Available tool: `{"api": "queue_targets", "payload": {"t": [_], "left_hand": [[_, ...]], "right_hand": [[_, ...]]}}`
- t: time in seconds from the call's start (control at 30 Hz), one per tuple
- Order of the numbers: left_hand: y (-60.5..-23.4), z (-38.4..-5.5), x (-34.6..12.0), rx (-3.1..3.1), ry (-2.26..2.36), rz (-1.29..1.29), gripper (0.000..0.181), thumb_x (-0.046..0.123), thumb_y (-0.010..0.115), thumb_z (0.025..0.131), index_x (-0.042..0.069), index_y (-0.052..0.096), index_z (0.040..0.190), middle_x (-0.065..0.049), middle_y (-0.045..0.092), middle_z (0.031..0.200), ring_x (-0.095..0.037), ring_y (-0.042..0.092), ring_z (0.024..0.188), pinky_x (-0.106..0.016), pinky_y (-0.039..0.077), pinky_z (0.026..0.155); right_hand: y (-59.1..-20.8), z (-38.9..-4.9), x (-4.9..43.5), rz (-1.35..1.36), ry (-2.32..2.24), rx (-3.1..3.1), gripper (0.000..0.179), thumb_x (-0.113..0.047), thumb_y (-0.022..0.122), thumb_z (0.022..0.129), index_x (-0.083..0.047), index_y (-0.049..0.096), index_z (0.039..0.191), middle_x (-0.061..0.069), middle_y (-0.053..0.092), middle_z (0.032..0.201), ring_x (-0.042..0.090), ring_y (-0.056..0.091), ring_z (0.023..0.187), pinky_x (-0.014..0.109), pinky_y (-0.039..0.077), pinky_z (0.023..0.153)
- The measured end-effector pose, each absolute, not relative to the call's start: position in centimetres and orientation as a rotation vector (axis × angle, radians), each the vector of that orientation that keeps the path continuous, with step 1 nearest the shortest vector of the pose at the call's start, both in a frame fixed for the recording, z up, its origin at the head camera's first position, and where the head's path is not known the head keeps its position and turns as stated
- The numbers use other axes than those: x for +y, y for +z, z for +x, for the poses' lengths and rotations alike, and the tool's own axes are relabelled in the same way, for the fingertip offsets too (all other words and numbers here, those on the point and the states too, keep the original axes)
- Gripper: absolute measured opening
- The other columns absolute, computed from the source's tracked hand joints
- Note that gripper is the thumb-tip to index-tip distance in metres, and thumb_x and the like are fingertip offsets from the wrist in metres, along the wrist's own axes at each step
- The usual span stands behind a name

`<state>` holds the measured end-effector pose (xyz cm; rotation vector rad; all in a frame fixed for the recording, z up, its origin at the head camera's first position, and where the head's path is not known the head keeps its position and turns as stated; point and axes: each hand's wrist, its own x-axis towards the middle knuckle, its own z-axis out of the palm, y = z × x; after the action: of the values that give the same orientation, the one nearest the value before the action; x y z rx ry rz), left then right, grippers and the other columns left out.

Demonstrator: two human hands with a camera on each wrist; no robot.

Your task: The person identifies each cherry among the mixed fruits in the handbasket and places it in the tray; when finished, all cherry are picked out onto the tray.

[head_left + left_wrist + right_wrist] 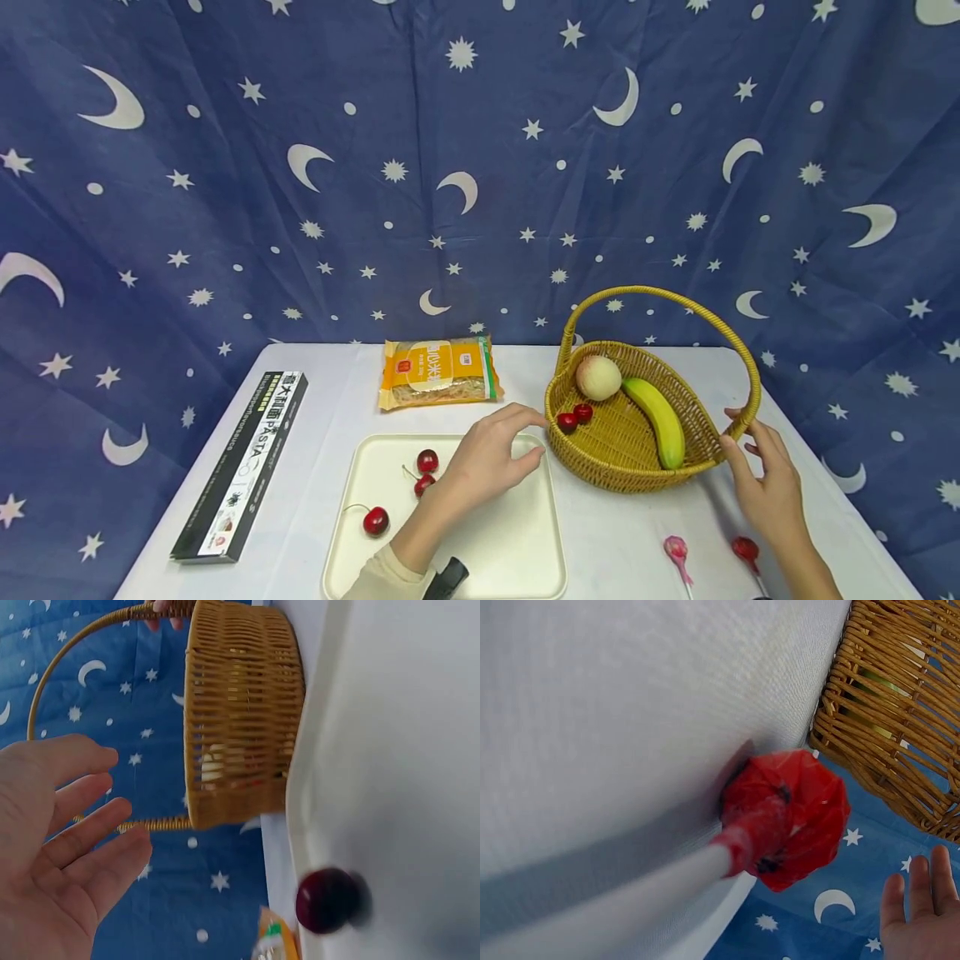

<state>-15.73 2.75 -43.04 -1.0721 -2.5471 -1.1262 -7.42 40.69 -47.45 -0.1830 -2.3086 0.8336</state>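
A wicker basket (622,479) with a tall arched handle (678,302) holds a peach (598,378), a banana (660,421) and two cherries (567,422). My right hand (772,492) has thumb and index finger at the handle's right foot, one on each side of it; its other fingers stretch out free in the right wrist view. Over the cream tray (555,542), my left hand (491,454) holds nothing, its fingers loosely bent and its index fingertip right at the basket's left rim. Three cherries (376,522) lie on the tray, left of that hand.
A long black-and-white pasta box (243,467) lies on the left of the white table. Behind the tray is a yellow-orange noodle packet (438,372). Two lollipops, one pink (676,550) and one red (795,817), lie near my right forearm. A blue star-patterned cloth (480,208) hangs behind.
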Motion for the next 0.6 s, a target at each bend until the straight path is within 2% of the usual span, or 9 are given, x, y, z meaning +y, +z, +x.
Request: {"api": "queue_targets", "payload": {"t": [0.2,0.27,0.43,0.6], "left_hand": [[-42.3,-17.0,6.3,-2.570,-1.045,-1.141,0.038,0.026,0.081,0.091,0.020,0.073,0.128,0.005,0.075,0.128,-0.012,0.072,0.116,-0.026,0.059,0.097],[-42.1,-17.4,7.5,-2.601,-1.006,-1.175,0.044,0.032,0.082,0.091,0.021,0.072,0.132,0.005,0.074,0.130,-0.012,0.070,0.117,-0.026,0.058,0.099],[-41.9,-18.4,10.0,-2.708,-0.872,-1.265,0.067,0.054,0.081,0.089,0.026,0.063,0.147,0.006,0.066,0.147,-0.016,0.064,0.133,-0.034,0.057,0.107],[-41.7,-19.7,11.9,-2.839,-0.748,-1.347,0.085,0.074,0.074,0.085,0.031,0.055,0.155,0.010,0.058,0.158,-0.017,0.057,0.143,-0.039,0.057,0.108]], "right_hand": [[-47.4,-7.3,40.8,-0.195,0.841,-2.307,0.041,-0.015,0.065,0.106,-0.015,0.061,0.147,-0.043,0.043,0.131,-0.028,0.035,0.124,-0.004,0.030,0.096],[-47.4,-7.3,40.8,-0.191,0.843,-2.305,0.041,-0.015,0.065,0.106,-0.014,0.061,0.147,-0.045,0.042,0.131,-0.028,0.036,0.125,-0.004,0.031,0.096],[-47.4,-7.4,40.8,-0.176,0.831,-2.307,0.041,-0.013,0.066,0.105,-0.012,0.062,0.146,-0.046,0.042,0.133,-0.028,0.035,0.128,-0.003,0.030,0.095],[-47.4,-7.4,40.7,-0.170,0.834,-2.304,0.040,-0.013,0.066,0.105,-0.012,0.062,0.145,-0.045,0.043,0.132,-0.027,0.036,0.127,-0.004,0.031,0.096]]}}
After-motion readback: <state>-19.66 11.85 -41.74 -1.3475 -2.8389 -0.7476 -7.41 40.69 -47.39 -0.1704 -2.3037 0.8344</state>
